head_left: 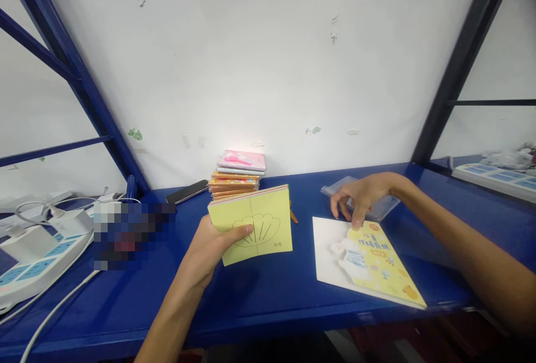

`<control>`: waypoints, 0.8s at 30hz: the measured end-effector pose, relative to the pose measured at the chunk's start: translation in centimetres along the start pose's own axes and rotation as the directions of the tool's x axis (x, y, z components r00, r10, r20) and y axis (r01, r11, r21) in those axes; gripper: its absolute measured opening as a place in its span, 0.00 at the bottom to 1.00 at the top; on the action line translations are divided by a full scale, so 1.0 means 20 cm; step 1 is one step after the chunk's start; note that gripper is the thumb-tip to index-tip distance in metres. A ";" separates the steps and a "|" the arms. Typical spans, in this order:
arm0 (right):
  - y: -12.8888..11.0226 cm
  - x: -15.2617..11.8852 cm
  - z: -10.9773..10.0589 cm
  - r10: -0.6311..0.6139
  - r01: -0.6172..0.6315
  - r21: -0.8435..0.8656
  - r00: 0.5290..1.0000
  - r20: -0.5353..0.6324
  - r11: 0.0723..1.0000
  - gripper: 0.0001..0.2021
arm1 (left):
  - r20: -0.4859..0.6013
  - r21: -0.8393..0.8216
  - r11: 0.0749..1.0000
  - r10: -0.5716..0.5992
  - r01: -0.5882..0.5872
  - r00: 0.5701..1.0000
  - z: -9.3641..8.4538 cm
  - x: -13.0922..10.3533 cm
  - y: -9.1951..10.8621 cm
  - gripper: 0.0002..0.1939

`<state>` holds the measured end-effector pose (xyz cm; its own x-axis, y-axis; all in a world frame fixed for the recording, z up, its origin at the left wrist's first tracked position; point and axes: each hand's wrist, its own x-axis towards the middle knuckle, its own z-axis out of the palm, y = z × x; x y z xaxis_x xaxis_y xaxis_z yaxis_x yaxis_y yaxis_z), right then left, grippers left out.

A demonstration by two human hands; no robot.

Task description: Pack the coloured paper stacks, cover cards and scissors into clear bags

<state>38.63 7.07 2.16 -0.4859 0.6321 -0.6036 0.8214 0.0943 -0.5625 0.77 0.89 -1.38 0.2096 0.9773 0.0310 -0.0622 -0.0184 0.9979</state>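
Note:
A stack of coloured paper sheets (268, 243) is gripped in my left hand (220, 240), with the thumb pressed on its front. The front sheet is yellow, with a shell outline and a centre fold line drawn on it. To the right, a yellow and white booklet cover (379, 262) with printed pictures lies on the table near its front edge. Over its far edge hovers my right hand (362, 198), fingers curved and apart, the thumb tip at the edge; whether it touches cannot be made out. Behind that hand lies a clear plastic sleeve (387, 206), partly hidden.
At the back of the blue table (268, 296) stands a pile of wrapped packets (240, 170), a small orange-brown thing (293, 215) near it. A dark phone-like slab (187, 191) lies left of the pile. Power strips (37, 271) with white cables sit at the left.

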 end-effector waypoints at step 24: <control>-0.17 -0.05 0.12 -0.306 0.310 0.114 0.950 -0.057 0.944 0.10 | 0.202 -0.248 0.958 -0.095 0.145 0.975 0.08 -0.04 -0.03 0.29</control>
<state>35.61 4.26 3.28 -0.6961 0.6155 -0.3696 0.5902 0.1974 -0.7828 2.18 -0.14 -2.01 0.4073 0.9117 -0.0532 -0.2712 0.1764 0.9462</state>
